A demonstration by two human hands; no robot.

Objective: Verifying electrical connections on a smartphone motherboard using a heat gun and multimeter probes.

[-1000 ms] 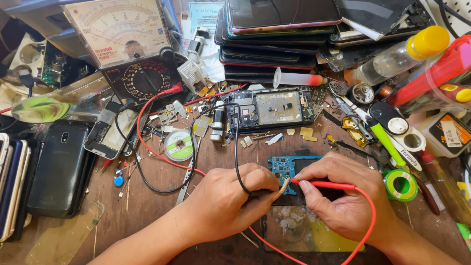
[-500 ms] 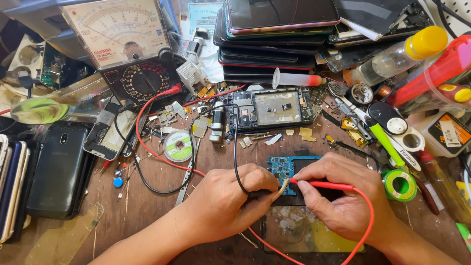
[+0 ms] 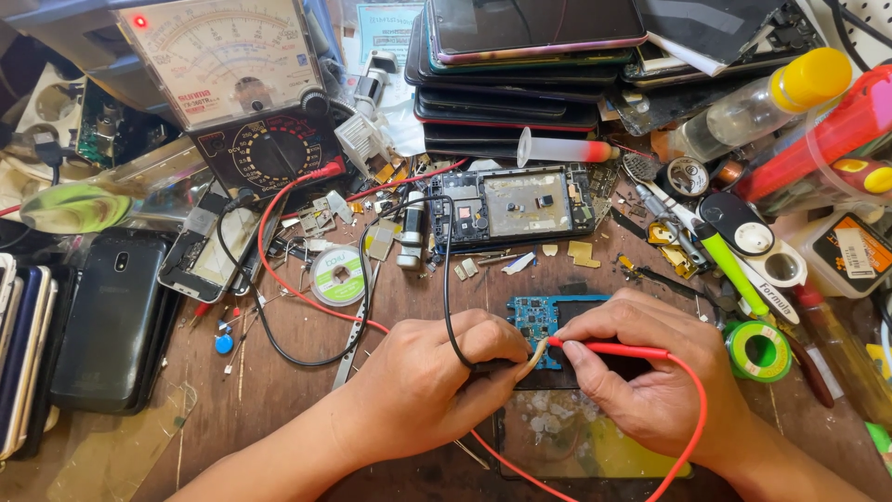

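My left hand [image 3: 423,381] grips a black test probe whose black lead [image 3: 446,279] loops up to the analog multimeter [image 3: 246,93] at the back left. My right hand [image 3: 650,372] pinches a red test probe [image 3: 609,350] whose red lead [image 3: 683,437] curves round my wrist. Both probe tips meet on a small blue circuit board [image 3: 539,316] lying between my hands, partly hidden by my fingers. The board rests on a dark mat [image 3: 567,437].
An opened phone frame [image 3: 520,206] lies behind the board. A stack of phones [image 3: 520,74] stands at the back. Dark phones [image 3: 107,321] lie left. A solder wick spool [image 3: 337,277], a green tape roll [image 3: 757,349], a yellow-capped bottle [image 3: 771,98] and small tools crowd the bench.
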